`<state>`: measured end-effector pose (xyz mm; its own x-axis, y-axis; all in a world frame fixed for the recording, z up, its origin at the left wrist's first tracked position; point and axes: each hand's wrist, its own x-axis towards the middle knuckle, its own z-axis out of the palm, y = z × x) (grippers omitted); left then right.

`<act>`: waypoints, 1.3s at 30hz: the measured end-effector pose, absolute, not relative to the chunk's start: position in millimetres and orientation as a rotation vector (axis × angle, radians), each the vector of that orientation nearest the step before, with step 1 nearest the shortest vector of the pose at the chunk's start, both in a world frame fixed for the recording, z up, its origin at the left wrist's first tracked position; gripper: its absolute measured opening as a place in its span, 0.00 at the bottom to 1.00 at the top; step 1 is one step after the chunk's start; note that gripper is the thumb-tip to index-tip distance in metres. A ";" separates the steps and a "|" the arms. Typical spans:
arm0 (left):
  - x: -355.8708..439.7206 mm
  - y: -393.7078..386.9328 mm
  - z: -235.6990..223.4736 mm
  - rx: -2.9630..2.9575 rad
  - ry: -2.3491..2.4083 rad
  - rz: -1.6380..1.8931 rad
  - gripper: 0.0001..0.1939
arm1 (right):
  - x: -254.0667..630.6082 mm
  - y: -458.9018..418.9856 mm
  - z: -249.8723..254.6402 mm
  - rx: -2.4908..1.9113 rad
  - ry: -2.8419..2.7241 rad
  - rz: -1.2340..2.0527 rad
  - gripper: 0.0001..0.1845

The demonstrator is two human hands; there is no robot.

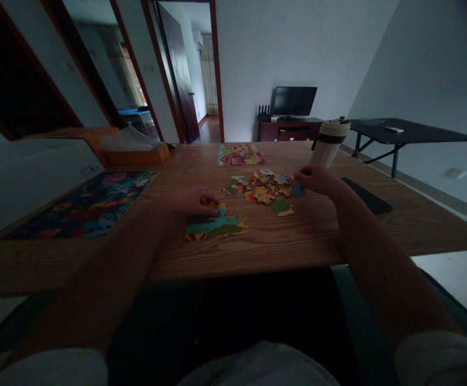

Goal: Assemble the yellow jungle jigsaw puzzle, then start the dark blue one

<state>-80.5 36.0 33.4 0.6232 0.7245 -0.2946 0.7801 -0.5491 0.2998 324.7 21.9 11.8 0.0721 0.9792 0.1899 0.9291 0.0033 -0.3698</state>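
Observation:
A partly joined jigsaw puzzle (221,229), blue, green and yellow, lies on the wooden table near its front edge. My left hand (195,202) rests at its upper left edge, fingers curled and closed; whatever is under the fingertips is hidden. Farther right is a heap of loose puzzle pieces (263,193), some overlapping. At the right side of this heap my right hand (317,179) pinches a grey-blue puzzle piece (298,188) between thumb and fingers. A green puzzle piece (281,207) lies just in front of the heap.
A colourful picture sheet (240,154) lies at the table's far side, a darker floral one (92,206) at left. Behind my right hand stands a cream tumbler (328,143), with a flat black object (367,195) nearer. An orange box (136,155) sits at back left.

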 end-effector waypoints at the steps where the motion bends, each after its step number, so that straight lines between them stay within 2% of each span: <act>1: -81.0 36.8 32.6 2.449 1.189 -0.189 0.32 | 323.9 23.5 10.8 -1.977 -1.888 0.142 0.17; 6: -84.5 41.8 27.6 2.445 1.162 -0.188 0.29 | 306.6 43.6 9.2 -1.953 -2.049 -0.049 0.20; 12: -85.3 41.4 27.0 2.457 1.176 -0.183 0.29 | 277.5 83.9 1.9 -1.974 -2.370 0.005 0.21; 14: -84.9 40.2 27.5 2.455 1.176 -0.173 0.30 | 273.5 91.8 -3.3 -2.035 -2.344 -0.007 0.25; 19: -84.8 40.3 27.2 2.456 1.141 -0.173 0.28 | 273.1 92.9 -10.5 -2.076 -2.288 -0.111 0.41; 23: -84.7 41.2 27.4 2.438 1.152 -0.182 0.28 | 272.6 89.8 -10.0 -2.154 -2.255 -0.219 0.45; 26: -84.7 41.1 27.5 2.436 1.165 -0.176 0.27 | 270.9 91.8 -10.7 -2.051 -2.339 -0.214 0.43; 33: -84.8 41.3 27.0 2.450 1.157 -0.170 0.28 | 265.1 96.1 -12.0 -2.016 -2.337 -0.049 0.29; 39: -84.0 39.4 28.4 2.438 1.153 -0.180 0.28 | 263.7 94.8 -12.6 -2.068 -2.204 0.106 0.27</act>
<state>-84.0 39.4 28.4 0.6447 0.7049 -0.2958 0.7615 -0.5586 0.3287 263.7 94.8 -12.6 -0.0612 0.9974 0.0376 0.9892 0.0657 -0.1312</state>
